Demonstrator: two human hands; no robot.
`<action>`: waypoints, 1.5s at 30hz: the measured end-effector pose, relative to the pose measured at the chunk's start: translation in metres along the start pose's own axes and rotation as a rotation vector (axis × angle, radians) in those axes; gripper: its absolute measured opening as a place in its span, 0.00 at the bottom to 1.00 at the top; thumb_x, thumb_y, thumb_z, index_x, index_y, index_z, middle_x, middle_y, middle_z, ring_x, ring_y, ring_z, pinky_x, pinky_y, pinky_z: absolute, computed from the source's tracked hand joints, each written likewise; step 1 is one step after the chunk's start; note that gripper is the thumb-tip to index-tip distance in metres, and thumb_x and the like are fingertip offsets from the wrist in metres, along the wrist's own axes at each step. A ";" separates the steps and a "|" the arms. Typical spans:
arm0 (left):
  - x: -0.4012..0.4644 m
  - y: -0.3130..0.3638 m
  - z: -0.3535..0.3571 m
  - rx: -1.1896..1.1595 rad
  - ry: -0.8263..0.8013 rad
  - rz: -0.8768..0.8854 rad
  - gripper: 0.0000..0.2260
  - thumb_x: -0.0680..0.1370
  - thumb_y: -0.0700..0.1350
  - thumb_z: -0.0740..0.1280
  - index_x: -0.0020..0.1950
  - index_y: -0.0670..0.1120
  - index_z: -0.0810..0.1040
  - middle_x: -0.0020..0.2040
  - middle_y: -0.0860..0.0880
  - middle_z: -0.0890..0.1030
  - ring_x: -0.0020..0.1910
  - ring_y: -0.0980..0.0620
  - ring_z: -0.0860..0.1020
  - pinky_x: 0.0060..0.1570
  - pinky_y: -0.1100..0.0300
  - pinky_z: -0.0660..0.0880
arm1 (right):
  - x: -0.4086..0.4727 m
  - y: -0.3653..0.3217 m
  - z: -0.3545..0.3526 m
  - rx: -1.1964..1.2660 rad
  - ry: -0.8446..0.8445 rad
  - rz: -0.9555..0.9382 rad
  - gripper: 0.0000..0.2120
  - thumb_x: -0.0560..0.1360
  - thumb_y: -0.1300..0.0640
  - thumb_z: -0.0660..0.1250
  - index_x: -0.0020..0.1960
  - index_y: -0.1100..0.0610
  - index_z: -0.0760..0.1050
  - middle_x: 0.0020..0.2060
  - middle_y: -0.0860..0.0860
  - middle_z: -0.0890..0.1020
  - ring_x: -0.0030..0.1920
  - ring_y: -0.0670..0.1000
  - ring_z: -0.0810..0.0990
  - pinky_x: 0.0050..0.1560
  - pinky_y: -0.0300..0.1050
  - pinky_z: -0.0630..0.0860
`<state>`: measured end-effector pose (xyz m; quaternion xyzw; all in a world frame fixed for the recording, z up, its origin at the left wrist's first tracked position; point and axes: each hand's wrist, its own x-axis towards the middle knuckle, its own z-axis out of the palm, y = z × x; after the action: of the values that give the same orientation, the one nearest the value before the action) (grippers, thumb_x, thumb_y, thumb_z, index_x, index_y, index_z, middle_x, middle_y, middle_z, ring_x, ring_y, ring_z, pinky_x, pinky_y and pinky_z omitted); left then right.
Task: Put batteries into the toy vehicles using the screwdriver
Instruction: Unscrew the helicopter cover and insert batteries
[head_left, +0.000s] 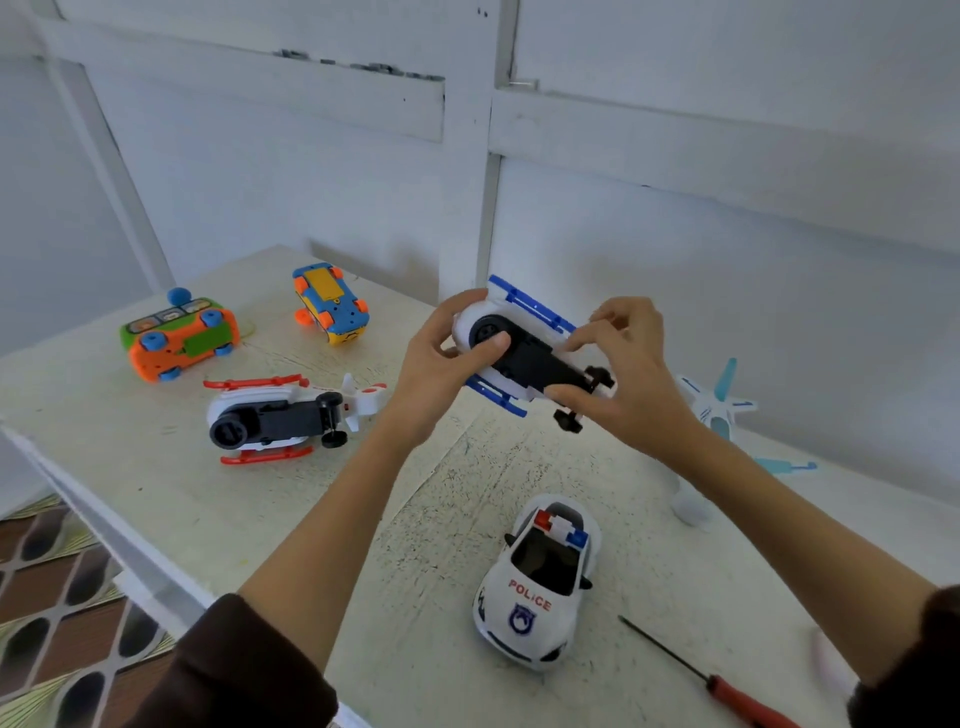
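Cream, speckled surface (467, 493) carries the toys. Above it, a white toy helicopter with blue skids (524, 353) is held belly-up: left hand (441, 364) curls round its nose, right hand (623, 374) pinches its tail end. Nearer than the helicopter stands a white plastic police car (535, 587); a red-skidded white helicopter (280, 415) lies to its left. Right of the car lies a red-handled screwdriver (711, 680).

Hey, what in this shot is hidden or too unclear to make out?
Head view only:
- Blue helicopter: battery cover state hidden by right hand and left hand.
- Screwdriver: handle cut off by bottom edge.
- White plane: partly behind the right forearm.
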<state>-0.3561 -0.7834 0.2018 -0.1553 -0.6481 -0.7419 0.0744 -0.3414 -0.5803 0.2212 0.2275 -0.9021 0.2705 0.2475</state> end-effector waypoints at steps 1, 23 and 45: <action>0.003 0.005 -0.004 0.031 -0.054 0.005 0.18 0.75 0.39 0.71 0.64 0.50 0.75 0.58 0.46 0.79 0.56 0.48 0.80 0.51 0.55 0.80 | 0.003 -0.002 -0.006 0.040 -0.016 0.013 0.21 0.65 0.39 0.67 0.53 0.49 0.73 0.59 0.51 0.62 0.59 0.46 0.59 0.58 0.31 0.58; -0.028 0.000 0.037 0.266 -0.285 0.106 0.38 0.69 0.58 0.72 0.70 0.75 0.53 0.73 0.65 0.56 0.70 0.61 0.64 0.62 0.60 0.67 | 0.027 -0.020 -0.028 0.814 -0.026 0.223 0.29 0.72 0.64 0.69 0.65 0.45 0.59 0.65 0.52 0.67 0.57 0.53 0.77 0.45 0.48 0.81; -0.038 -0.018 0.045 0.126 -0.158 0.091 0.40 0.76 0.32 0.67 0.78 0.54 0.47 0.76 0.55 0.59 0.65 0.56 0.74 0.55 0.61 0.77 | 0.013 -0.029 -0.003 0.868 -0.193 0.359 0.28 0.76 0.62 0.64 0.69 0.47 0.55 0.62 0.48 0.69 0.53 0.51 0.80 0.47 0.46 0.80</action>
<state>-0.3200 -0.7400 0.1776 -0.2378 -0.6896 -0.6809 0.0662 -0.3351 -0.6035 0.2418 0.1745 -0.7497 0.6384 -0.0058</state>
